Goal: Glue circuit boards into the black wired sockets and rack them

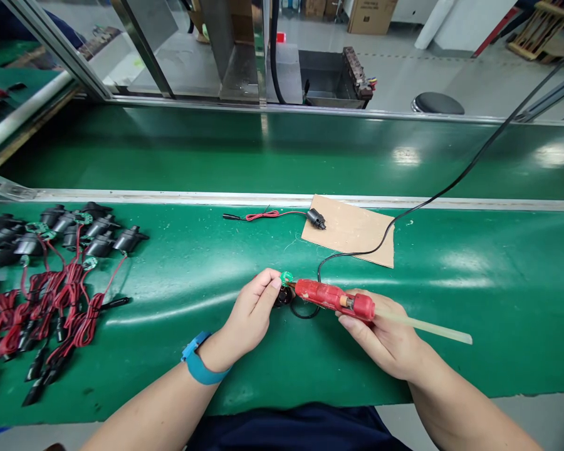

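Observation:
Between the thumb and fingers of my left hand (249,313) is a small green circuit board (286,277). A black round part (282,297) shows just below it, partly hidden by the fingers. My right hand (392,338) is wrapped round a red hot glue gun (320,293), whose tip points left and meets or nearly meets the board. From the gun's rear sticks out a pale yellowish glue stick (437,329). The gun's black cord (474,156) loops on the green bench and runs off to the upper right.
On the left lie several black plug-like housings (101,245) with bundled red-and-black wires (70,288). Another housing (316,218) rests on a cardboard sheet (357,232), its wire trailing left. A pale rail (192,198) separates the bench from a green belt (207,150) behind.

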Tool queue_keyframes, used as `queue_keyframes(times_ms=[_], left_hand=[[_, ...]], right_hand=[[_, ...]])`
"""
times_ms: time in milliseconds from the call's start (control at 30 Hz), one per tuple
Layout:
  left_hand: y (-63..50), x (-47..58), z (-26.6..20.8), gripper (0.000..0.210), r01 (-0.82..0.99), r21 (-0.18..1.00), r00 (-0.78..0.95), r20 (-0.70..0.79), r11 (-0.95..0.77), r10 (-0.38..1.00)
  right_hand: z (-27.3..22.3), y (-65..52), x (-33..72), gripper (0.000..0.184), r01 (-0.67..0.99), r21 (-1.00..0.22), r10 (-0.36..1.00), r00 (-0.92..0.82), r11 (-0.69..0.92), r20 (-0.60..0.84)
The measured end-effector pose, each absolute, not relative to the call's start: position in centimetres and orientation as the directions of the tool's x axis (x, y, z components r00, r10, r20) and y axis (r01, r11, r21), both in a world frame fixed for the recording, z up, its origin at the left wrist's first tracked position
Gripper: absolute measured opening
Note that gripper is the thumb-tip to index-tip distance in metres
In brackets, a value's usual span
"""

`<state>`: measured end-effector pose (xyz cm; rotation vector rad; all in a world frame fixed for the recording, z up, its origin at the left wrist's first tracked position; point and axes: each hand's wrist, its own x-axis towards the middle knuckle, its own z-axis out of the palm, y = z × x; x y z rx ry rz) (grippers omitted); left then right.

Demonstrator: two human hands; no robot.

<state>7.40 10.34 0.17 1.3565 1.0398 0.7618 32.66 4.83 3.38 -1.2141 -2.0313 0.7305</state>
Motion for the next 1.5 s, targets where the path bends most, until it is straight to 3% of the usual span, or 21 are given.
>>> queue_keyframes(times_ms=[467,1000,1167,1367,1500], left_hand=[[10.4,7.37,0.13,0.027,0.133,0.985,0.367,-0.15,0.107,0.918],[10.7,7.51,-0.34,0.026,-0.132,0.923,0.432,-0.276,0.362,0.859],[10.81,7.55,-0.33,0.026,-0.183,0.899,0.466,-0.278,0.399,0.84],[10.4,7.52,0.0,0.027,0.053,0.989,0.345,-0.15,0.14,0.927],[9.97,7.57,-0.04,0.025,0.252,0.966,0.31,-0.019,-0.063,0.951]], right_hand=[[3.46,4.75,32.83,0.003,0.54,-0.738,0.905,-0.356,0.404,0.234],[3.45,4.85,32.87,0.004,0.532,-0.726,0.893,-0.354,0.435,0.276],[3.34,4.72,32.92,0.012,0.551,-0.679,0.87,-0.38,0.485,0.314],[3.42,4.57,32.99,0.015,0.548,-0.661,0.856,-0.39,0.512,0.34],[3.59,4.58,32.98,0.015,0.557,-0.653,0.855,-0.391,0.514,0.34]])
